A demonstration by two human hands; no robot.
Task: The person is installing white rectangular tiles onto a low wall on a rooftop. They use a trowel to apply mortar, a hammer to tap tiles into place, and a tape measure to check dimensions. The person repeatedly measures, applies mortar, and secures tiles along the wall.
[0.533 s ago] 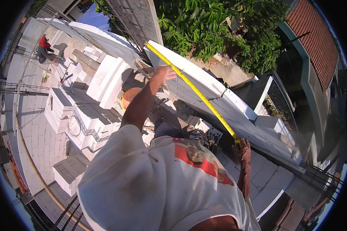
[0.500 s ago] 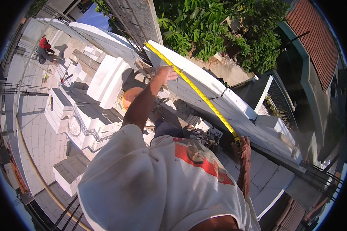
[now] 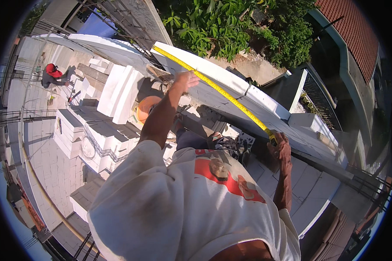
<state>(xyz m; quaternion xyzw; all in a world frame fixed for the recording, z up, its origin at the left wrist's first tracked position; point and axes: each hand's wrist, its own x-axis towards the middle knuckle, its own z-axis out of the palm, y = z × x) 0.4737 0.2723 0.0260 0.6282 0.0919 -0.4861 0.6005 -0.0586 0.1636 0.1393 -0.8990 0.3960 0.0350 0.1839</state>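
A yellow tape measure blade (image 3: pixel 231 98) is stretched in a straight line along the white block wall (image 3: pixel 265 102), its far end at the wall's upper corner. My left hand (image 3: pixel 187 80) is beside the blade, partway along it, fingers stretched out and close to its lower edge; whether they touch it I cannot tell. At the blade's near end, my right hand (image 3: pixel 282 148) is closed around the dark and yellow tape case (image 3: pixel 272 138), mostly hidden by the fingers.
White blocks (image 3: pixel 113 93) are stacked to the left, beside an orange round container (image 3: pixel 147 108). A co-worker in a red head covering (image 3: pixel 52 69) crouches at the far left. Leafy plants (image 3: pixel 213 26) grow beyond the wall. Thin steel bars (image 3: pixel 370 178) jut out at the right.
My right hand has moved up and forward, and its fingers now wrap the tape case. My left hand stays beside the blade. The co-worker's head and arm have shifted slightly.
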